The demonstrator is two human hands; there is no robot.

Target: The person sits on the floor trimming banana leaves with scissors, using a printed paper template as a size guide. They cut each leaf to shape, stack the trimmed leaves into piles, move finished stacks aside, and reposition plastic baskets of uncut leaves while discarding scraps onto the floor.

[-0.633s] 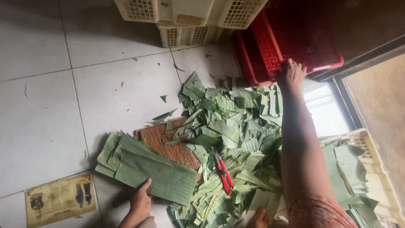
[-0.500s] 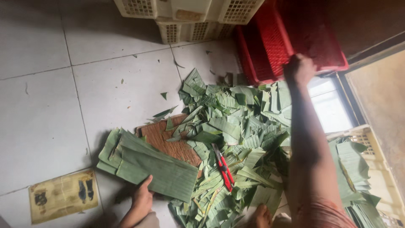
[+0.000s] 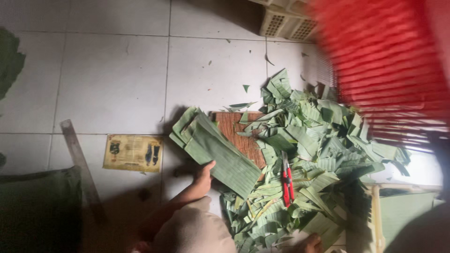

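White floor tiles [image 3: 112, 79] carry leaf scraps [image 3: 309, 154]; left hand [image 3: 204, 175] touches folded leaves [image 3: 213, 150].

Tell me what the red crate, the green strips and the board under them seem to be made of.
Red crate: likely plastic, slatted, though blurred. Green strips: leaf, probably banana, with fine parallel ribs. Board: apparently wood, reddish-brown and matt.

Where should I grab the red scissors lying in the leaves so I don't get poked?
Probably by the red handles, coming from above. The scissors lie flat and closed on top of the leaf scraps, handles toward the person, pale blades pointing away toward the wooden board, so the handle end looks free and safest.
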